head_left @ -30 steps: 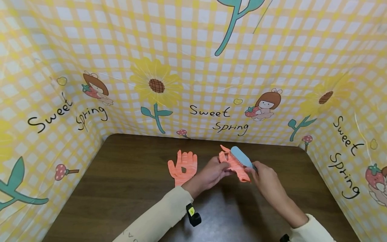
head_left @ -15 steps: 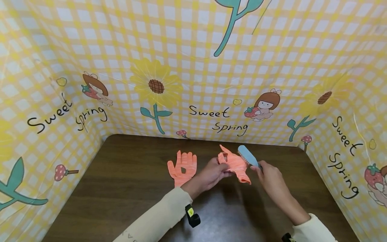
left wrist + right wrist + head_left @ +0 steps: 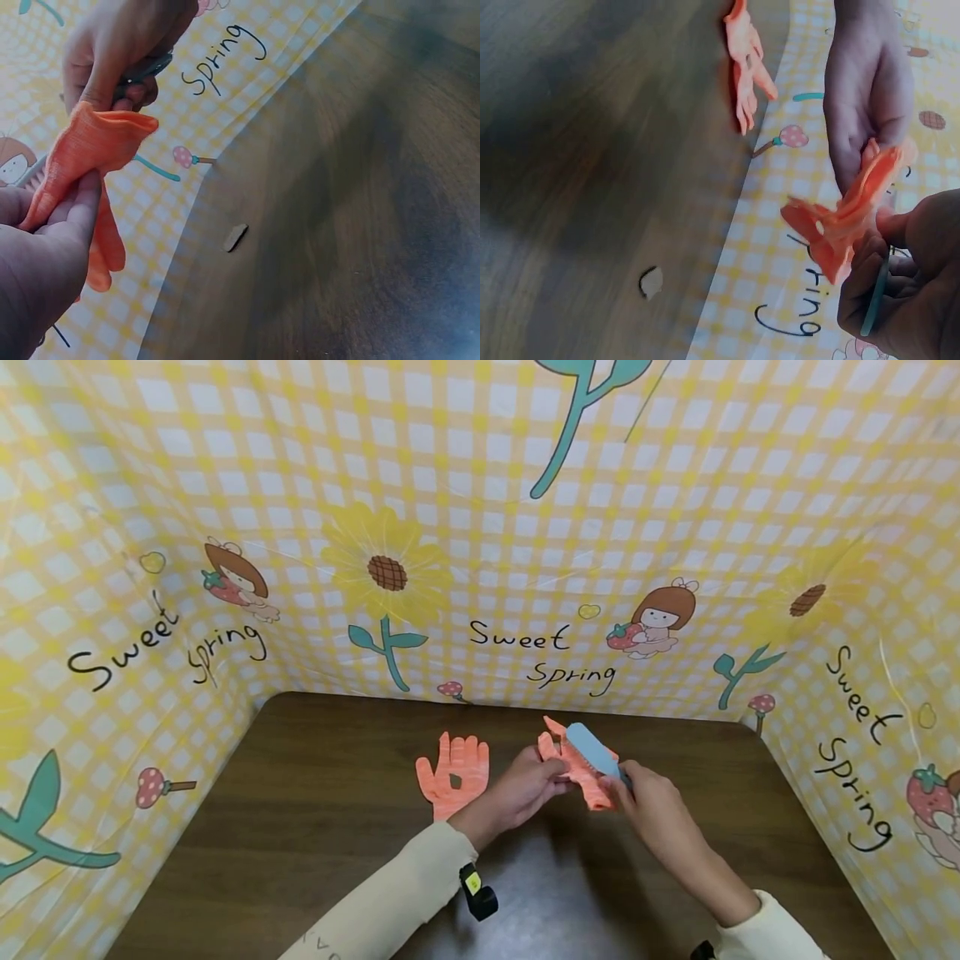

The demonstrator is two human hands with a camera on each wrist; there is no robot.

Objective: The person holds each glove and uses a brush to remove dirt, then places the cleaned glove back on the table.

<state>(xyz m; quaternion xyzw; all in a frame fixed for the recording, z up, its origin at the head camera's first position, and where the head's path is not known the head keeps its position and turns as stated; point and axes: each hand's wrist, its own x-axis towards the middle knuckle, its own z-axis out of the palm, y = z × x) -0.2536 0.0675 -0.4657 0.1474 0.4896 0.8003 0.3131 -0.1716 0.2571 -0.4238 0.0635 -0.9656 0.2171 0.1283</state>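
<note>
Orange glove (image 3: 591, 787), pinched by the left hand (image 3: 527, 789), seems mid-brushing, unfinished; the right hand (image 3: 660, 806) grips the brush (image 3: 590, 747).

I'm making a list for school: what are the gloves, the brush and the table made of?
Gloves: probably soft knitted cloth, dull; fine streaks show, and the held glove bends in soft folds.
Brush: probably plastic, smooth; its back is one even blue.
Table: wood or a wood-look covering, I can't tell which, slightly shiny; brown grain shows, and light makes a pale patch.
</note>
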